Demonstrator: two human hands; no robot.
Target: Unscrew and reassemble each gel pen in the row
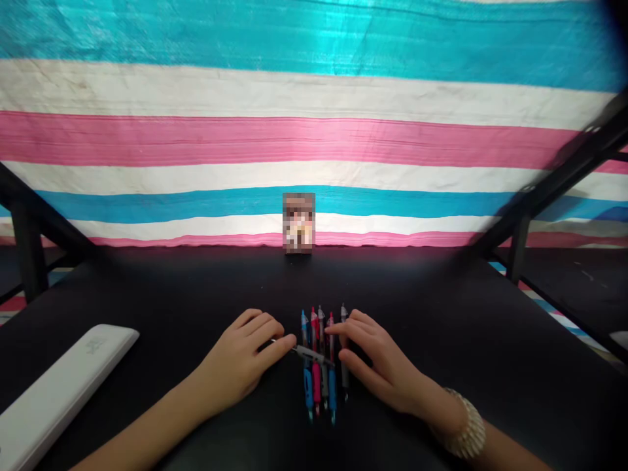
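Several pens (321, 366) with blue, red and grey bodies lie side by side on the black table (441, 314), tips toward me. One grey pen (309, 354) lies crosswise over them. My left hand (245, 356) rests palm down just left of the pens, fingers curled, with its fingertips pinching the left end of the crosswise pen. My right hand (377, 360) rests on the right side of the row, fingers bent and touching the outermost pens. A beaded bracelet (466, 428) sits on my right wrist.
A long white flat case (59, 389) lies at the table's left front. A small blurred box (299, 222) stands at the table's far edge against a striped teal, white and pink tarp (314, 131). Dark metal frame bars (554, 183) slant at both sides.
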